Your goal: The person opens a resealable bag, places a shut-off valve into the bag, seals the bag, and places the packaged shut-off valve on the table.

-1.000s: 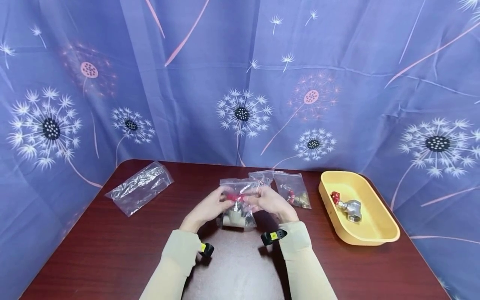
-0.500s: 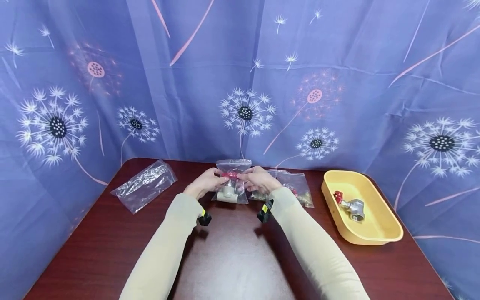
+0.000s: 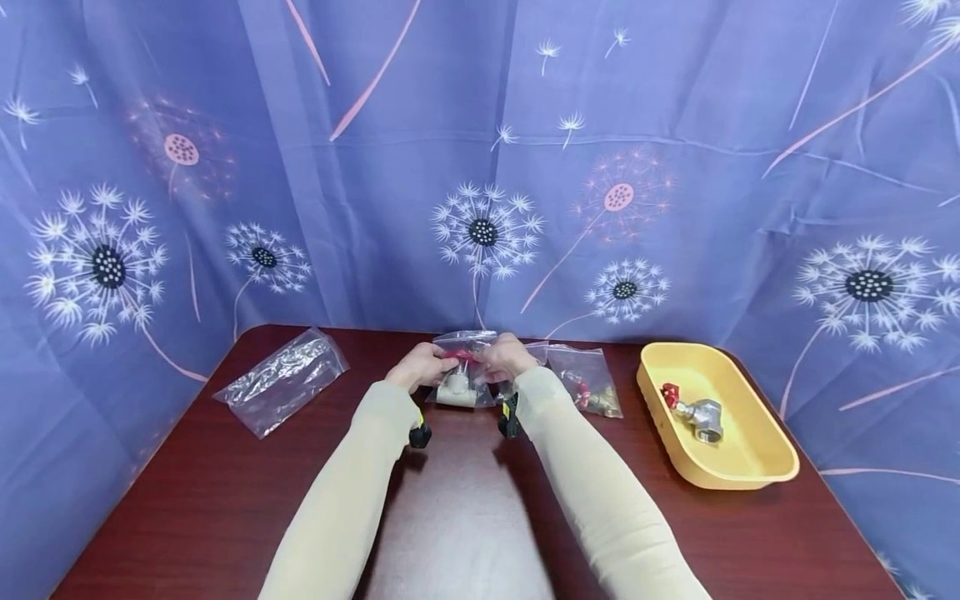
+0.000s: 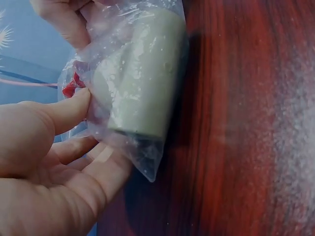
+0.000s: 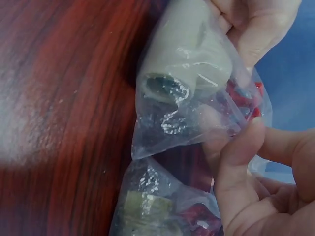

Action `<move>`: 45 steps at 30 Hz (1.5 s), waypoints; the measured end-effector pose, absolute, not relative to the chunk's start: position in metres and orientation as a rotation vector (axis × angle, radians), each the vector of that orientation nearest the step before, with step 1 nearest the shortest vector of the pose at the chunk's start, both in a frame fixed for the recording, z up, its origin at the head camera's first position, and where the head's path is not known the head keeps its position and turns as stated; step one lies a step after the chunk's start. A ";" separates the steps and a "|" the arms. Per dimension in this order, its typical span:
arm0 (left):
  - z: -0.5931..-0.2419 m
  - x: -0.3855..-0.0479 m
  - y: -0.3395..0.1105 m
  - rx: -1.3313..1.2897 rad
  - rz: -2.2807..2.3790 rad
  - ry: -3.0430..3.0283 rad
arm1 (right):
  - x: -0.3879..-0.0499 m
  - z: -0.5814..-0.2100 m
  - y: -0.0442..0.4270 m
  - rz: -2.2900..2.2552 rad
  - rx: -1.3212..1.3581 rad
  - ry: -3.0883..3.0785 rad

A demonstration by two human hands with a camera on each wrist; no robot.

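A blue dandelion curtain (image 3: 375, 208) hangs behind the dark red desk (image 3: 187, 500). A yellow tray (image 3: 753, 429) sits by the desk's right edge, and a flat bag (image 3: 283, 381) lies near the far left corner. A parts bag (image 3: 596, 375) rests by the far edge, right of centre. Just left of it, near the middle of that edge, the left hand (image 3: 420, 364) and right hand (image 3: 510, 357) pinch a held bag (image 5: 170, 130) between their fingers. Inside is a pale valve (image 4: 147, 73) with a red handle (image 4: 74, 84). A metal valve (image 3: 703, 419) lies in the tray.
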State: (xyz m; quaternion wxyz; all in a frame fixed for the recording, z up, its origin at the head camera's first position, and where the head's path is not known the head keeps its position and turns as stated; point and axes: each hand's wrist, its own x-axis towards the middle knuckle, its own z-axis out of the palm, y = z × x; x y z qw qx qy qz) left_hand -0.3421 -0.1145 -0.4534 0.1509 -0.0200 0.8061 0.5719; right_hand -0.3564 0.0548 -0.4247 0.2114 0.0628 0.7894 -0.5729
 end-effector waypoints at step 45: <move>-0.434 -0.324 -0.174 0.149 1.277 2.578 | -0.345 -0.390 0.068 -0.888 -0.040 2.752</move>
